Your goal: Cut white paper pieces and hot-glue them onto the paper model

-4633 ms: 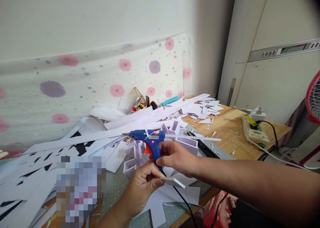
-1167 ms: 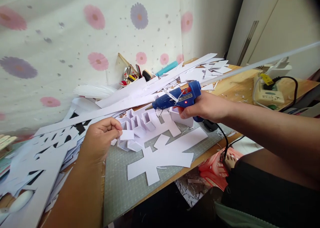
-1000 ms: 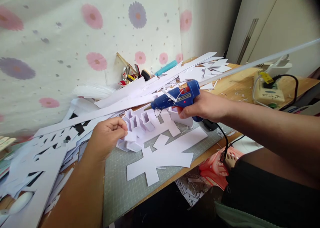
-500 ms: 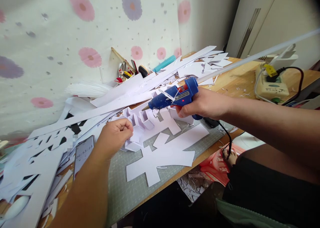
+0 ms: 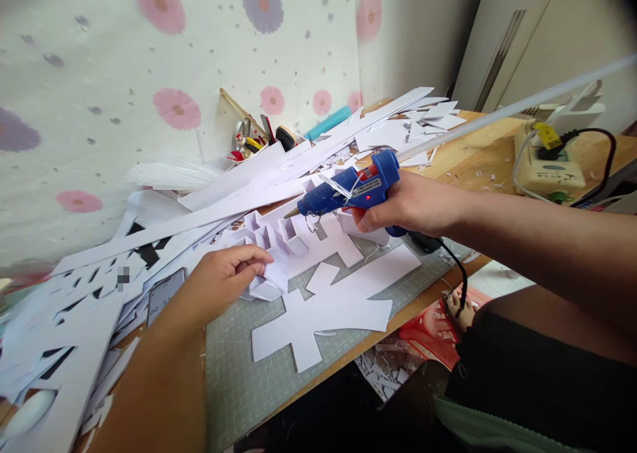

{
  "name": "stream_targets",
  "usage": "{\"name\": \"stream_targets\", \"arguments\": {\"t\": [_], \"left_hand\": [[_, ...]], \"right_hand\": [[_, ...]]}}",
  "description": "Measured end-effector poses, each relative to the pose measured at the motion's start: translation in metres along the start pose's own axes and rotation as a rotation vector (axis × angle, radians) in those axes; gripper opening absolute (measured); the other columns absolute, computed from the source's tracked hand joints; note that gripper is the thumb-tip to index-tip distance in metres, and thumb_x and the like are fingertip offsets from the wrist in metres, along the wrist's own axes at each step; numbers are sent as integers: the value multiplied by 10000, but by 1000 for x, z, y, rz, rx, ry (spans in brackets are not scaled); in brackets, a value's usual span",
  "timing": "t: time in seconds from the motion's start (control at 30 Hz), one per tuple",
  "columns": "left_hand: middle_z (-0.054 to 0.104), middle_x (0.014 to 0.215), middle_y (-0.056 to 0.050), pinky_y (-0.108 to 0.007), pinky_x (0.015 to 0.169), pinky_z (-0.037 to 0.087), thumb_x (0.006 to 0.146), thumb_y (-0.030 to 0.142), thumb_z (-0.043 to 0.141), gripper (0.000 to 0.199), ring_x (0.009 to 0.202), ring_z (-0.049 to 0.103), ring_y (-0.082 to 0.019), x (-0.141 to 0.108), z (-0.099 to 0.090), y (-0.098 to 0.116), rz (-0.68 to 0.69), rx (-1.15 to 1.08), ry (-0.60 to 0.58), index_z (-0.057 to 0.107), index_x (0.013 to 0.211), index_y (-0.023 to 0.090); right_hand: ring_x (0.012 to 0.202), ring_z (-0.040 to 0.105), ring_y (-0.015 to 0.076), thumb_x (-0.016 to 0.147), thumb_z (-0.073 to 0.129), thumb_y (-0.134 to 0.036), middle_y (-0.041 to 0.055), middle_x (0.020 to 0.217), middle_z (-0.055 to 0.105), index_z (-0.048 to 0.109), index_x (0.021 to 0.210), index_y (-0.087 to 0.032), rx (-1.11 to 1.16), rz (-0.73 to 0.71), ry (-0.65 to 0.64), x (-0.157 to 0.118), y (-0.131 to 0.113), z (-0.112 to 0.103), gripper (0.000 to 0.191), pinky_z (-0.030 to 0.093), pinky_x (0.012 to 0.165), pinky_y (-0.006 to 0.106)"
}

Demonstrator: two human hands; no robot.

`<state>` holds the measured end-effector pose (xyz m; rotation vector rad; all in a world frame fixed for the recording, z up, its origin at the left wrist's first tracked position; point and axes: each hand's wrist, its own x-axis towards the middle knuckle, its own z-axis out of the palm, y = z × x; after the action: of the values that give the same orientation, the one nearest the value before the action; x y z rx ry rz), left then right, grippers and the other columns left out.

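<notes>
Glue gun (image 5: 343, 193): held in right hand (image 5: 423, 204), nozzle angled leftward near boxes (image 5: 298, 245).
Left hand (image 5: 223, 280): fingers narrow beside boxes; grip unclear.

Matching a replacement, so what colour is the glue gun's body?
The glue gun body is blue, clearest in the head view.

Two hands (image 5: 236, 275), one glue gun (image 5: 343, 191), one glue stick (image 5: 517, 108)!
One phone (image 5: 166, 290), one power strip (image 5: 552, 171), one cutting mat (image 5: 243, 380), and white pieces (image 5: 308, 317) too many to count!
</notes>
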<state>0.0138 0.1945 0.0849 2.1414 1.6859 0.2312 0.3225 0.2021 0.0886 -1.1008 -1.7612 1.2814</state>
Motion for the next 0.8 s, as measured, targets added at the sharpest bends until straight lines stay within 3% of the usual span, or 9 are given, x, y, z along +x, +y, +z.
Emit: {"name": "stream_targets", "arguments": {"t": [0.17, 0.5, 0.8], "left_hand": [[745, 875, -4, -265, 727, 513, 819, 379, 528, 271, 809, 669, -182, 0, -4, -3, 173, 109, -20, 770, 892, 282], [765, 844, 15, -292, 739, 511, 866, 314, 498, 265, 842, 677, -191, -5, -4, -13, 431, 349, 147, 759, 862, 270], [772, 843, 22, -285, 729, 522, 881, 273, 496, 263, 815, 680, -177, -1, 1, -12, 478, 359, 122, 759, 864, 264]], "right_hand": [[577, 447, 145, 600, 626, -141, 1, 609, 514, 490, 583, -201, -8, 1, -3, 1, 3, 0, 149, 345, 516, 297], [612, 489, 165, 614, 650, -178, 10, 644, 545, 530, 623, -207, -48, -15, -24, 0, 6, -6, 124, 389, 535, 308], [590, 473, 149, 616, 671, -184, -5, 624, 531, 549, 642, -203, -49, -12, -71, 0, 4, -9, 126, 400, 532, 287]]}}
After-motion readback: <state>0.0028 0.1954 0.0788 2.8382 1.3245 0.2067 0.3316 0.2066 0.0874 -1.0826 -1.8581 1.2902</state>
